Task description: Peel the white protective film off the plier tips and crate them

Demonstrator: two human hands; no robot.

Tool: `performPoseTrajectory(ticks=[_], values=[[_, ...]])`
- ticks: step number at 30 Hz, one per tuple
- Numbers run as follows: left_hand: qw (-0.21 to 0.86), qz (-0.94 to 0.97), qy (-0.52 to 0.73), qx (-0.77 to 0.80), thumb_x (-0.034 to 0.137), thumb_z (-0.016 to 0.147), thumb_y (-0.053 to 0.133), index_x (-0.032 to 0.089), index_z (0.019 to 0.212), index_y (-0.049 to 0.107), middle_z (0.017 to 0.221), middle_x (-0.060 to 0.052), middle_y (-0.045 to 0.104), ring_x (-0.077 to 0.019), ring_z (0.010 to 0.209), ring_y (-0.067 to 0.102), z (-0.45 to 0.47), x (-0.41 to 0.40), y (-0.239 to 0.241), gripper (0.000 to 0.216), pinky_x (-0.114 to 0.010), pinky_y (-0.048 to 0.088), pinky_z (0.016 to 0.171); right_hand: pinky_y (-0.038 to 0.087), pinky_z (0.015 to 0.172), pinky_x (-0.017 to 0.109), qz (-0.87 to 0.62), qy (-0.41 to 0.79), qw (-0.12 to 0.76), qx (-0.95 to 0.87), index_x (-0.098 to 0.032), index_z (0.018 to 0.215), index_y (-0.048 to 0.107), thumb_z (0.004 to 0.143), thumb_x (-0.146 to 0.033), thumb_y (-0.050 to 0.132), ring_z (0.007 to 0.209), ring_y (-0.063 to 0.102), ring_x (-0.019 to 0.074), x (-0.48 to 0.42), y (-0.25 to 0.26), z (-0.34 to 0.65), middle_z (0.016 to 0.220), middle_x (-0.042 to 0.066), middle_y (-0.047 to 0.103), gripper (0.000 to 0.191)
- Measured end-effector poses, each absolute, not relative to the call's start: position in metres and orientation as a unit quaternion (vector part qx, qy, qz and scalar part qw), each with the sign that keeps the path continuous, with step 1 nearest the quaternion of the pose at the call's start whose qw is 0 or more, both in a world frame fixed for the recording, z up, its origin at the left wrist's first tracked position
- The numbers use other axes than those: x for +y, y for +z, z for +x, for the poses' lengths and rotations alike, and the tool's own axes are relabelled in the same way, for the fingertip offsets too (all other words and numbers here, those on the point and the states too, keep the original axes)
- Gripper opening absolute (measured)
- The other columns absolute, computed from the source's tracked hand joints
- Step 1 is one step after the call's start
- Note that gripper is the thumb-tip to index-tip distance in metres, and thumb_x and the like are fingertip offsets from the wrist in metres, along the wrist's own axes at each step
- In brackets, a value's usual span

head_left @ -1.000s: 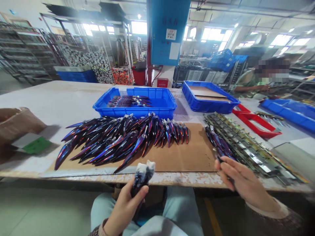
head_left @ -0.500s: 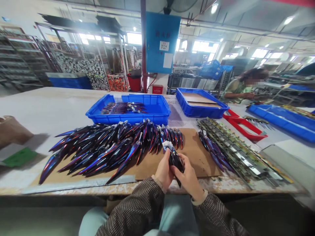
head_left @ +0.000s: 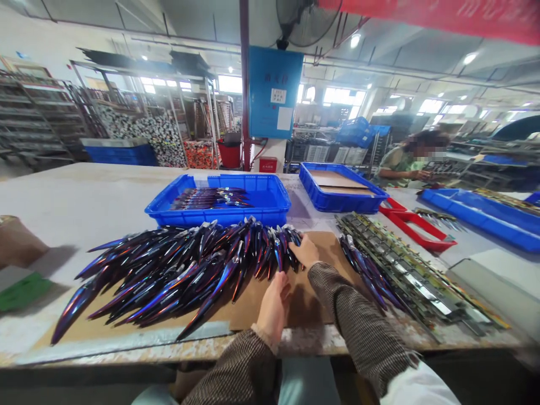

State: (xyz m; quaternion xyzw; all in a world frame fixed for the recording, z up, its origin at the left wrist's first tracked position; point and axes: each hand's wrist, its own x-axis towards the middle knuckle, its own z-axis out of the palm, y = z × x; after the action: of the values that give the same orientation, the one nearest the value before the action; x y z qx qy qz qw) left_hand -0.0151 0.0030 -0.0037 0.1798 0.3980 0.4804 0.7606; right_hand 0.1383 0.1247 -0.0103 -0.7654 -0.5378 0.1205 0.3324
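Observation:
A long pile of dark, iridescent blue-purple pointed pieces lies on a cardboard sheet at the table's front. My right hand reaches over the cardboard to the right end of the pile. Its fingers are curled down and closed on the last piece there. My left hand lies nearer to me on the cardboard. Its fingers are stretched out and hold nothing, just right of the pile's lower tips. Both arms wear brown checked sleeves.
A blue tray with several more pieces stands behind the pile, and a second blue tray holds cardboard. Right of the cardboard lie a small bunch of pieces, long metal strips and a red frame. A co-worker sits at the far right.
Both hands held one piece together near the table edge. My right hand has since carried it forward to the pile's right end, and my left hand has let go and lies flat.

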Motion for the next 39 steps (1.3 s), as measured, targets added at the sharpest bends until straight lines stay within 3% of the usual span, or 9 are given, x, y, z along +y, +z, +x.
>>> performPoseTrajectory(ticks=[9, 13, 18, 23, 32, 39], values=[[0.751, 0.182, 0.476, 0.418, 0.031, 0.103, 0.044, 0.015, 0.118, 0.068, 0.144, -0.016, 0.059, -0.0276, 0.129, 0.059, -0.061, -0.024, -0.022, 0.032, -0.045, 0.041, 0.114, 0.054, 0.094, 0.049, -0.789, -0.008, 0.217, -0.575, -0.019, 0.126, 0.062, 0.099, -0.037, 0.063, 0.112, 0.064, 0.0272, 0.09, -0.001, 0.184, 0.131, 0.01, 0.063, 0.032], [0.749, 0.228, 0.471, 0.407, 0.04, 0.096, 0.058, 0.015, 0.117, 0.07, 0.136, -0.016, 0.065, -0.0297, 0.121, 0.063, -0.065, -0.039, -0.028, 0.035, -0.041, 0.051, 0.098, 0.052, 0.097, 0.052, -0.834, -0.062, 0.154, -0.526, -0.019, 0.128, 0.061, 0.099, -0.035, 0.064, 0.116, 0.062, 0.029, 0.069, 0.008, 0.244, 0.135, 0.011, 0.06, 0.034], [0.76, 0.267, 0.449, 0.388, 0.063, 0.069, 0.08, 0.017, 0.112, 0.073, 0.128, -0.016, 0.07, -0.0317, 0.115, 0.066, -0.053, -0.055, -0.031, 0.063, -0.038, 0.053, 0.089, 0.054, 0.094, 0.051, -0.859, -0.055, 0.077, -0.503, -0.018, 0.13, 0.06, 0.097, -0.034, 0.066, 0.113, 0.063, 0.0288, 0.072, 0.007, 0.281, 0.132, 0.011, 0.062, 0.036], [0.744, 0.267, 0.459, 0.405, 0.064, 0.062, 0.084, 0.016, 0.107, 0.073, 0.118, -0.015, 0.074, -0.0278, 0.102, 0.07, -0.061, -0.06, -0.033, 0.066, -0.036, 0.053, 0.085, 0.056, 0.091, 0.049, -0.867, -0.015, 0.046, -0.496, -0.017, 0.127, 0.062, 0.098, -0.033, 0.066, 0.108, 0.066, 0.027, 0.077, 0.003, 0.289, 0.128, 0.01, 0.064, 0.033], [0.755, 0.292, 0.438, 0.391, 0.061, 0.066, 0.083, 0.016, 0.098, 0.072, 0.095, -0.009, 0.078, -0.0197, 0.082, 0.07, -0.047, -0.063, -0.037, 0.056, -0.029, 0.052, 0.074, 0.056, 0.091, 0.048, -0.86, 0.094, 0.092, -0.494, -0.017, 0.124, 0.063, 0.098, -0.031, 0.066, 0.108, 0.066, 0.0267, 0.063, 0.008, 0.295, 0.128, 0.01, 0.064, 0.03], [0.754, 0.296, 0.43, 0.399, 0.056, 0.067, 0.084, 0.016, 0.096, 0.07, 0.092, -0.009, 0.077, -0.0177, 0.079, 0.068, -0.049, -0.059, -0.038, 0.052, -0.027, 0.051, 0.07, 0.059, 0.082, 0.042, -0.783, 0.193, 0.308, -0.505, -0.016, 0.117, 0.066, 0.098, -0.031, 0.066, 0.097, 0.069, 0.0233, 0.041, 0.035, 0.273, 0.117, 0.007, 0.068, 0.024]])
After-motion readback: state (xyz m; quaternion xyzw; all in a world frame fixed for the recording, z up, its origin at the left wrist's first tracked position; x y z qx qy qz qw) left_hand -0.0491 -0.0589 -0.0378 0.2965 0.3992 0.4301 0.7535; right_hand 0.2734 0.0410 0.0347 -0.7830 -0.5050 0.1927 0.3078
